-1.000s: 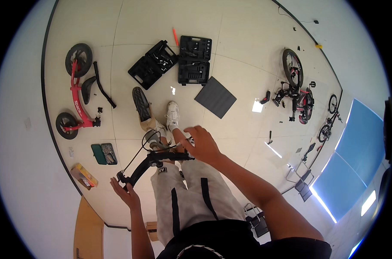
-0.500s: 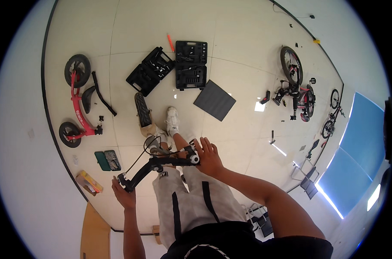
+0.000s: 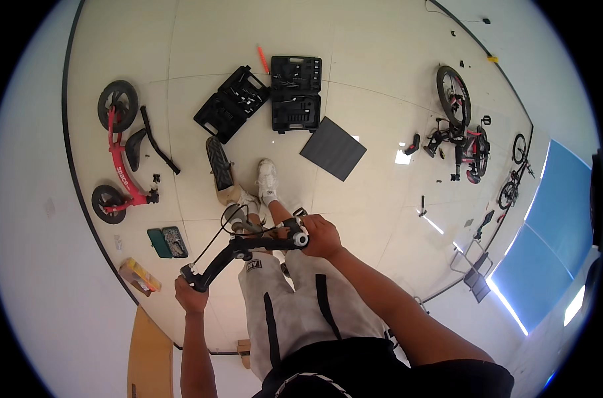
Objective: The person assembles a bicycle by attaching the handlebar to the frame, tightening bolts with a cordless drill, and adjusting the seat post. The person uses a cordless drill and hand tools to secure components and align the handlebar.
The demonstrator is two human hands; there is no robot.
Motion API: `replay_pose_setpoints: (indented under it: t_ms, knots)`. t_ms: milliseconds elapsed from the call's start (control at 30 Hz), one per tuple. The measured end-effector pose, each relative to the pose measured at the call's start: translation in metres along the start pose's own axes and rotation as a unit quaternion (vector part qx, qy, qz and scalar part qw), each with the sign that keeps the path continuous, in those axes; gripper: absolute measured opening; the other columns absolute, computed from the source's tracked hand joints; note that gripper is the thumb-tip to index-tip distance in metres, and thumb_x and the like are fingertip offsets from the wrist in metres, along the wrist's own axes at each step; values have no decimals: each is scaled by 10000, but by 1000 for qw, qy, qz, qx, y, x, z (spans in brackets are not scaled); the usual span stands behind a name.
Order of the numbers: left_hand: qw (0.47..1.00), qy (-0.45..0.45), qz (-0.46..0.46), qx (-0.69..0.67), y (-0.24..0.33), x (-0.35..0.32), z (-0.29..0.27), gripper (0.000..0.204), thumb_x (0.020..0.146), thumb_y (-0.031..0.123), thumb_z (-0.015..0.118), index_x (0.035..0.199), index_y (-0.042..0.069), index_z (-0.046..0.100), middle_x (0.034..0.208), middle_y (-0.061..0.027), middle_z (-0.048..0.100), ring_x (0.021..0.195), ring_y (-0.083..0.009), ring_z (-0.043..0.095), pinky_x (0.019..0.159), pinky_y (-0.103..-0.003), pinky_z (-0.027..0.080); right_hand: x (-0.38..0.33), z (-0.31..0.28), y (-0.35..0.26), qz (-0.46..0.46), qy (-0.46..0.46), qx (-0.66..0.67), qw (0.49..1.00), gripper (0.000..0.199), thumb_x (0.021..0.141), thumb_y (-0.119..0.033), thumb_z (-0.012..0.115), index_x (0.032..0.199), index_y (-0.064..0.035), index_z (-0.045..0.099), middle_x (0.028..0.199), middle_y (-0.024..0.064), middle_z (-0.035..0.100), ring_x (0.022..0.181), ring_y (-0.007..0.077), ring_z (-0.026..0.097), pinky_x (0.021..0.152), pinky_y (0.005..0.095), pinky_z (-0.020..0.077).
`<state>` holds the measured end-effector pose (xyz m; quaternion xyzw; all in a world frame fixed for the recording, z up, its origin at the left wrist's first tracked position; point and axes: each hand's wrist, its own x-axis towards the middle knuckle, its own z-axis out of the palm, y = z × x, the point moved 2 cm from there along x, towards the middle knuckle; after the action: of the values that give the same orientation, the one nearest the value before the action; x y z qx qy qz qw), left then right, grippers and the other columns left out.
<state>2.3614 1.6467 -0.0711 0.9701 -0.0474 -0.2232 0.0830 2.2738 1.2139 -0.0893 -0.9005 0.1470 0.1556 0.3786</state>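
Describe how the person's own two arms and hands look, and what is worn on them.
Both forearms come up from the lower edge and are bare: no sleeves show on them. The left hand and the right hand wear no gloves. I can make out no watch, band or ring on either wrist, though fine detail is too small to tell.

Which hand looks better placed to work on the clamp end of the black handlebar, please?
Probably the right hand: it already wraps the handlebar at the clamp end above the lap, while the left hand grips the far, outer end, steadying it.
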Motion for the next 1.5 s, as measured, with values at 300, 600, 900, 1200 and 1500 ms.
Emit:
replay_pose_setpoints:
  t_ms: [300, 600, 900, 1200, 1500]
  knots:
    - [1000, 8, -15, -3, 7, 1, -2, 382, 733, 238, 818, 924, 65, 535, 822, -135, 600, 797, -407, 633, 694, -527, 522, 1, 0, 2, -15, 21, -24, 999, 467, 687, -193, 765, 1096, -49, 592, 967, 123, 627, 875, 345, 628, 766, 428, 551]
    - [1000, 13, -1, -1, -1, 2, 1, 366, 741, 219, 799, 928, 58, 530, 839, -132, 571, 803, -398, 613, 685, -525, 505, -5, 7, 3, -8, 19, -22, 1000, 543, 645, -189, 777, 1134, -53, 582, 961, 126, 622, 895, 342, 623, 760, 429, 550]
    - [998, 2, 64, 16, -27, 28, -12, 324, 785, 195, 761, 946, 40, 526, 866, -157, 559, 833, -412, 588, 702, -527, 483, -21, 34, -17, -2, 92, 1, 996, 458, 641, -148, 756, 1051, -29, 589, 843, 127, 579, 789, 343, 594, 654, 444, 520]
    - [999, 36, 36, 0, -22, 13, 0, 344, 775, 231, 787, 912, 65, 519, 839, -136, 571, 806, -400, 610, 684, -530, 505, -6, 20, -14, -58, 82, -18, 995, 556, 629, -175, 788, 1137, -35, 610, 920, 145, 616, 852, 356, 609, 759, 449, 536]
    - [993, 90, 58, -45, -62, -1, 15, 381, 768, 211, 803, 1027, 49, 575, 861, -140, 597, 820, -399, 622, 695, -514, 508, -10, 34, -44, -71, 56, -62, 994, 605, 603, -210, 801, 1154, -56, 605, 938, 131, 611, 861, 347, 602, 770, 439, 530]
